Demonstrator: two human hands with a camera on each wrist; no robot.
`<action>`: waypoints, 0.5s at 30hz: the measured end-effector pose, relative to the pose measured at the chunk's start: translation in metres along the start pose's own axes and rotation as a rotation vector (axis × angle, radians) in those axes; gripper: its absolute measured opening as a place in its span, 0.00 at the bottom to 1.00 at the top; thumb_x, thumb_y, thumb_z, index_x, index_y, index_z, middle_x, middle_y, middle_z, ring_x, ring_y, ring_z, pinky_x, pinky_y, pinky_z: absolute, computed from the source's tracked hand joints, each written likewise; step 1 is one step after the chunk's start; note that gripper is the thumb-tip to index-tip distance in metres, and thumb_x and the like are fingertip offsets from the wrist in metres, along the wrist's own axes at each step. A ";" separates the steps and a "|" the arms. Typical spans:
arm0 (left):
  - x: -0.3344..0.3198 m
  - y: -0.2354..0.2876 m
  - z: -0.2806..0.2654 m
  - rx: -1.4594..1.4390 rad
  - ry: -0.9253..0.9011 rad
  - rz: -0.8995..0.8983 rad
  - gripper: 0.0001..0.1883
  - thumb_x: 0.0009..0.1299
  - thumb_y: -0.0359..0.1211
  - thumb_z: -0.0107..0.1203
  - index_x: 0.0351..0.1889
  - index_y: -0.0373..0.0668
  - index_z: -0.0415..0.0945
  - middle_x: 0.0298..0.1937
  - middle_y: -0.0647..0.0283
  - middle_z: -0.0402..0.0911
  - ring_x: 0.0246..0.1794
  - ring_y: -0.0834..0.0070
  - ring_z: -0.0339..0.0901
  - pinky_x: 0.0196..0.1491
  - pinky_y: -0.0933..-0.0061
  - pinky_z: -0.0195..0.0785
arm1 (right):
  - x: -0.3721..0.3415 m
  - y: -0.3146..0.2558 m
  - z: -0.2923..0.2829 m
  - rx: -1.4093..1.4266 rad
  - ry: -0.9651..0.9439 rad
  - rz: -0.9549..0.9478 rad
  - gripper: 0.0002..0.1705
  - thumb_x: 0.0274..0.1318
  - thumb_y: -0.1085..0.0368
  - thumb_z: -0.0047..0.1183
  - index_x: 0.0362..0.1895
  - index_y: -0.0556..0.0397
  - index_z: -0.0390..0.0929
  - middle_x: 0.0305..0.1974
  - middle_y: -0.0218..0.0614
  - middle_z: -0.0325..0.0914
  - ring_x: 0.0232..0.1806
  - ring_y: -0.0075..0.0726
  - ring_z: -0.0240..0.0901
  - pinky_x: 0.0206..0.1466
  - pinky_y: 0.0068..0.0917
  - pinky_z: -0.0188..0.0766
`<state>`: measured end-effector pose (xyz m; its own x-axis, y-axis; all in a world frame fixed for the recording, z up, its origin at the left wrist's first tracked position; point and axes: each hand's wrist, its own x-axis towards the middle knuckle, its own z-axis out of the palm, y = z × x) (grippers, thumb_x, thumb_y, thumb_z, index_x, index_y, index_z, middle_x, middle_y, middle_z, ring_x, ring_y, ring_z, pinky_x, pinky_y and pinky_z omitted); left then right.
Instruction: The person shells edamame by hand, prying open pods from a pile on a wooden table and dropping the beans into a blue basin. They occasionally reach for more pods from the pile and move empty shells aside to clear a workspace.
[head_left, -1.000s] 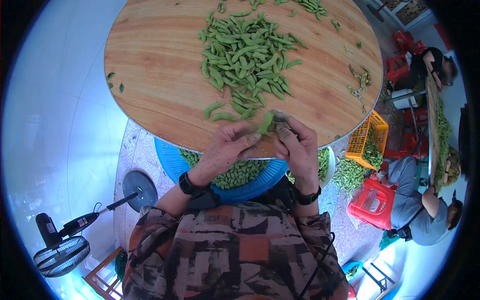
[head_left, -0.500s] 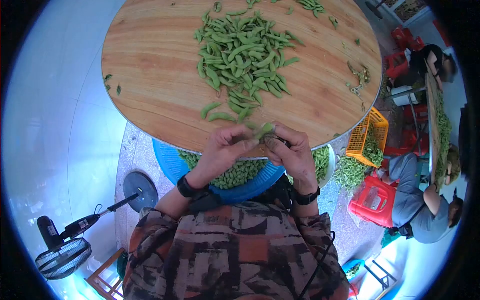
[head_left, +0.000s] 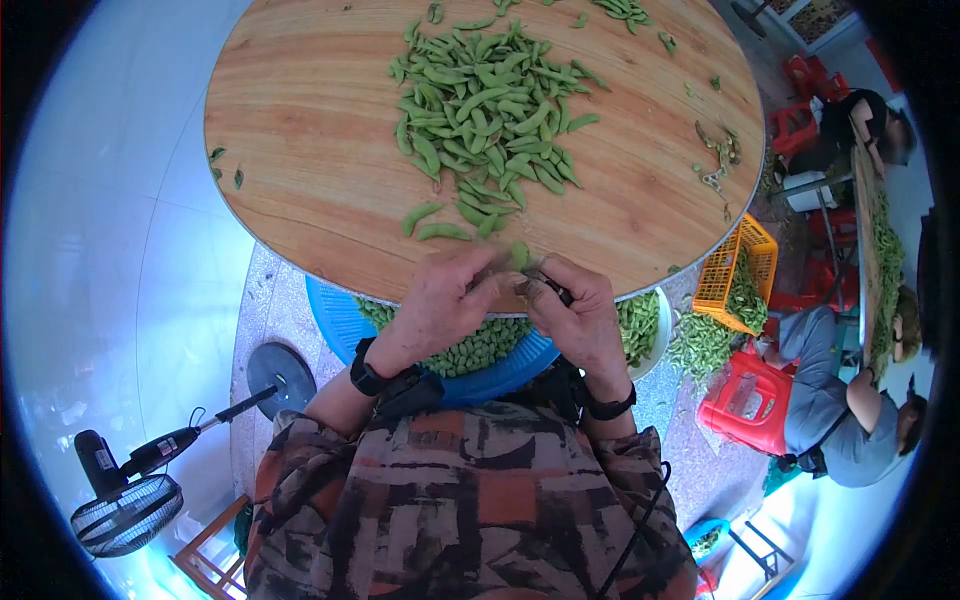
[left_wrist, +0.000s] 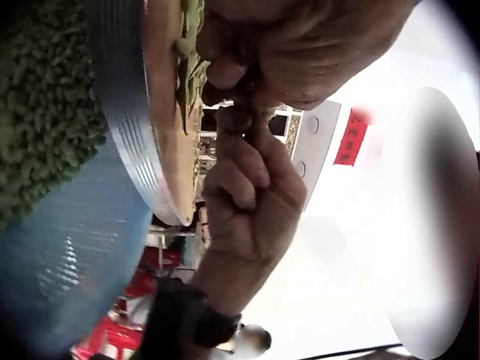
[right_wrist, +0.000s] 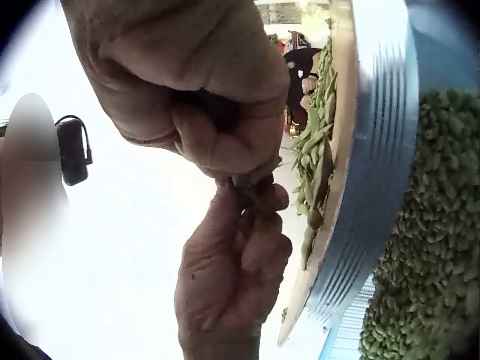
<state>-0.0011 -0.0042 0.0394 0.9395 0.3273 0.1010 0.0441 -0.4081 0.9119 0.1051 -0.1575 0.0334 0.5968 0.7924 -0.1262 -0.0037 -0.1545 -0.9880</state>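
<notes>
A green edamame pod (head_left: 519, 256) is held between both hands at the table's near edge. My left hand (head_left: 450, 293) pinches it from the left with thumb and fingertips. From the other side the curled fingers and thumb of my right hand (head_left: 578, 312) grip it, with something dark showing beside them. In both wrist views the fingertips meet and mostly hide the pod. Just beyond the hands lies a big pile of edamame pods (head_left: 490, 110) on the round wooden table (head_left: 310, 150). Below the hands a blue basket (head_left: 333, 325) holds shelled green beans (head_left: 478, 350).
A pale bowl (head_left: 661, 340) with green contents stands right of the basket. Farther right are a yellow crate (head_left: 735, 235) of pods, a red stool (head_left: 735, 415) and people at another table. Plant scraps (head_left: 718, 155) lie near the table's right edge. A fan (head_left: 125, 515) stands at left.
Both hands have drawn slightly down toward the body with the pod. Less of the pod shows between the fingers than a second ago. The pile has stayed as it was.
</notes>
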 end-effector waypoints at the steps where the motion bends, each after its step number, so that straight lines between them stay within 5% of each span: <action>1: -0.002 -0.004 0.004 0.125 0.033 0.092 0.11 0.67 0.24 0.55 0.47 0.33 0.72 0.32 0.54 0.77 0.33 0.65 0.77 0.34 0.67 0.69 | 0.000 0.000 0.001 -0.060 0.023 -0.026 0.04 0.53 0.76 0.50 0.35 0.61 0.73 0.24 0.38 0.65 0.25 0.30 0.64 0.29 0.26 0.62; 6: -0.009 -0.015 0.016 0.313 0.123 0.219 0.15 0.68 0.24 0.49 0.53 0.33 0.70 0.38 0.44 0.75 0.38 0.44 0.75 0.37 0.63 0.71 | 0.004 -0.008 0.012 -0.328 0.152 -0.304 0.06 0.52 0.77 0.50 0.36 0.60 0.74 0.28 0.45 0.70 0.28 0.47 0.71 0.32 0.33 0.67; 9: -0.008 -0.012 0.014 0.065 0.110 0.083 0.14 0.70 0.25 0.46 0.53 0.35 0.71 0.36 0.50 0.76 0.37 0.56 0.77 0.35 0.68 0.71 | 0.003 -0.011 0.023 -0.380 0.206 -0.342 0.09 0.51 0.77 0.51 0.39 0.60 0.75 0.31 0.46 0.72 0.31 0.51 0.73 0.32 0.36 0.68; 11: -0.009 -0.009 0.017 -0.789 0.052 -0.353 0.15 0.74 0.29 0.45 0.56 0.36 0.72 0.34 0.66 0.76 0.31 0.79 0.72 0.32 0.78 0.65 | 0.003 -0.010 0.030 -0.392 0.230 -0.358 0.10 0.51 0.77 0.51 0.41 0.60 0.76 0.32 0.46 0.72 0.31 0.52 0.73 0.32 0.36 0.69; 15: -0.017 -0.024 0.010 -1.012 -0.024 -0.438 0.17 0.75 0.29 0.44 0.60 0.38 0.71 0.34 0.75 0.73 0.31 0.89 0.68 0.32 0.85 0.63 | 0.001 -0.009 0.025 -0.374 0.199 -0.402 0.15 0.51 0.78 0.51 0.45 0.59 0.77 0.31 0.43 0.72 0.30 0.49 0.74 0.32 0.33 0.69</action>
<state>-0.0152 -0.0084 0.0122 0.9173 0.2523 -0.3082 0.0864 0.6295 0.7722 0.0862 -0.1405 0.0399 0.6321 0.7115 0.3069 0.5160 -0.0910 -0.8517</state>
